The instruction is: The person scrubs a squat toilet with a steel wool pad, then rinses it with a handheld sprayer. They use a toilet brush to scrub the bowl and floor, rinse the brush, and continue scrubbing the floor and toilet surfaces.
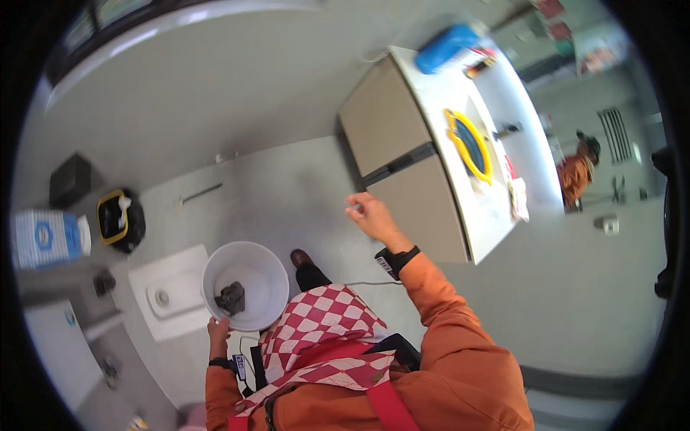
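Note:
A white round bucket (pixel 267 276) is in front of me on the left, with a crumpled dark grey cloth (pixel 231 298) lying inside it. My left hand (pixel 218 332) grips the bucket's near rim; part of its fingers is hidden there. Out to the right, my right hand (pixel 369 215) is held in the air with loosely bent fingers apart and nothing in them. It is nearest to the beige front of the washstand cabinet (pixel 413 205). Both wrists wear dark bands.
Left of the bucket is a white squat toilet (pixel 169 316). Beyond it stands a black-lined trash bin (pixel 122 219) with a yellow rim. A yellow-rimmed basin (pixel 483 161) and a blue package (pixel 447 49) are on the white counter (pixel 460 208). A dark stick (pixel 201 194) lies on the floor.

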A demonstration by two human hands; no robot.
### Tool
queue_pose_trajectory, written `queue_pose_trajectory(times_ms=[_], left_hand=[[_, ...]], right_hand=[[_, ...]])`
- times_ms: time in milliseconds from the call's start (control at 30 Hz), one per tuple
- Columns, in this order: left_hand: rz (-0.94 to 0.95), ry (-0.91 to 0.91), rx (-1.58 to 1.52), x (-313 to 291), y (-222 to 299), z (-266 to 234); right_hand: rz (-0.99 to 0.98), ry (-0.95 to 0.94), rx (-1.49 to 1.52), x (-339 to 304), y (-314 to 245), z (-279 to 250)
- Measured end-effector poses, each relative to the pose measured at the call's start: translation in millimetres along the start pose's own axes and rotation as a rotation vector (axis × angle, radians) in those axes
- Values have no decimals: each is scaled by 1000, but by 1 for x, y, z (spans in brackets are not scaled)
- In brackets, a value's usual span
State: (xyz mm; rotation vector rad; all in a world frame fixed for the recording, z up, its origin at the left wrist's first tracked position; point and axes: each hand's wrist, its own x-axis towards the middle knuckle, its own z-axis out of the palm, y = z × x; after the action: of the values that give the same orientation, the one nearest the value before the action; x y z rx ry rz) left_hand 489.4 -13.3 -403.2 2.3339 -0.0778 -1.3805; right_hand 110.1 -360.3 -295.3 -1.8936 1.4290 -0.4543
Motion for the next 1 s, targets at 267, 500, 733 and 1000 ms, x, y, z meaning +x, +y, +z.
queue_pose_trajectory(times_ms=[267,500,733,1000], left_hand=[[126,-39,-164,-13,-11,0],[88,-102,-318,-29,-22,-53],[18,1,-425,-124,-27,-108],[-16,17,-834,-151,-48,-112]], right_hand=[[18,556,-133,-64,65,-218],[319,699,700,-58,90,-357],[339,741,1523,51,181,-411],[390,665,1901,110,246,-441]])
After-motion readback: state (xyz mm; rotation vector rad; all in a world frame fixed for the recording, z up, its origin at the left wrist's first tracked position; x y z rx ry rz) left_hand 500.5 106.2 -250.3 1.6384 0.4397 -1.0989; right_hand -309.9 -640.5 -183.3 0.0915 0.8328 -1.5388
